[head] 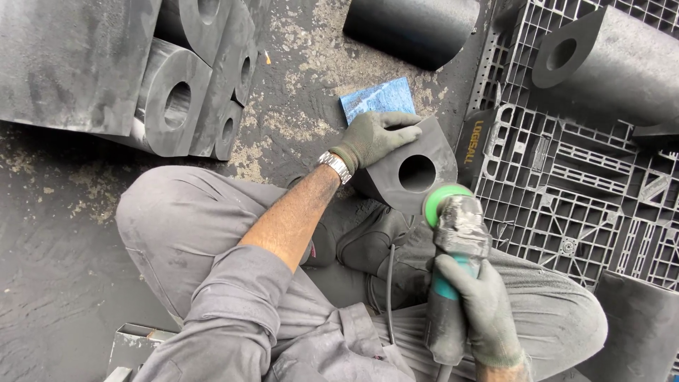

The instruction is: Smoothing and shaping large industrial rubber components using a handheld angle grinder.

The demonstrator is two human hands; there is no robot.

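Dark grey rubber block (410,166) with a round through-hole, D-shaped profile, sits on the person's crossed legs, hole face toward the camera, tilted a bit. Left hand (373,136), in a grey work glove, lies over the block's top left edge, fingers curled down onto it, gripping the top. Metal wristwatch (335,167) on that wrist, sleeve pushed up the forearm.

Right hand (481,304), also gloved, is wrapped tight round the body of a handheld grinder (456,247), fingers closed on the grip. Grinder's green disc (444,200) touches the block's lower right face, just below the hole. Black cable (390,290) runs down from the tool area across the lap.

Person sits on a dark dusty floor (64,276), grey work trousers, black shoes tucked under the block. Blue abrasive sheet (378,97) lies flat on the floor just behind the block, partly under the left hand.

Black plastic pallet (566,191) at right, open grid cells, nothing in the visible cells; one large hollow rubber block (608,60) lies on its far part, another dark piece (640,332) at its near right corner. Stack of similar holed blocks (184,85) at upper left on the floor, holes facing right. One more dark cylinder-like piece (410,28) at top centre. Grey metal box edge (138,346) at the bottom left; contents can't be seen.
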